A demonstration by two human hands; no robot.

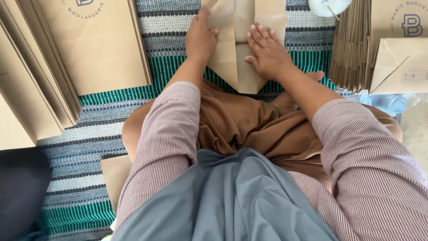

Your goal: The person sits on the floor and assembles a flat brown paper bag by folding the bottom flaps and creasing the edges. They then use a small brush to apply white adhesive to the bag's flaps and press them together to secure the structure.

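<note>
Already partly folded, the brown paper bag blank (236, 49) lies flat on the striped woven mat (111, 116), directly ahead of the seated person's knees, its side flaps turned inward to meet along a centre line and its near end tapering to a point. The left hand (199, 39) rests palm down on the left flap, fingers together and flattened, gripping nothing; the right hand (266, 52) lies on the right flap with its fingers spread wide, likewise pressing rather than holding. Both seem to be firming the creases.

As a judgement, this piece sits around the middle of its folding: the long side folds look made, while the pointed near end is not yet turned up into a base (the far end runs out of view, so its state cannot be told).

Around it the wider work shows itself. A stack of flat brown sheets (40, 89) lies to the left, one with a printed emblem on top. To the right stands a thick bundle of folded bags (352, 49), with a formed bag (399, 64) lying beside it. A clear plastic bottle (390, 103) lies just below that bag, and a white round lid or cup (329, 6) sits at the top edge
</note>
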